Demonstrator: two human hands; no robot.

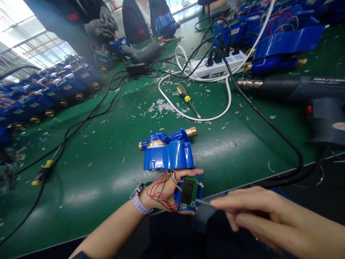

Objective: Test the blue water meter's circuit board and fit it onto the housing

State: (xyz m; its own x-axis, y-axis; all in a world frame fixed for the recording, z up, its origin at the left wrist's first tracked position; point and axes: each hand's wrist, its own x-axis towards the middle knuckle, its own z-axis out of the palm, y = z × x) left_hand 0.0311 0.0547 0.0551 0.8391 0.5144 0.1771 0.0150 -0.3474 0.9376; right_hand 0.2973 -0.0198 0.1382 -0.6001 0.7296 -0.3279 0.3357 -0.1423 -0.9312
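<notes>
My left hand is closed around a circuit board with a dark display in a blue frame, at the table's front edge. Red, black and yellow wires run across that hand toward a blue water meter with brass ends, which lies on its side just beyond. My right hand is to the right of the board, fingers pinched. A thin greyish strip reaches from its fingertips to the board's lower right corner; its exact kind is unclear.
A yellow-black screwdriver lies mid-table among clear scraps, another at left. Cables lead to a white power strip. A heat gun lies right; another lies farther back. Blue meters line the left. A co-worker's gloved hands are opposite.
</notes>
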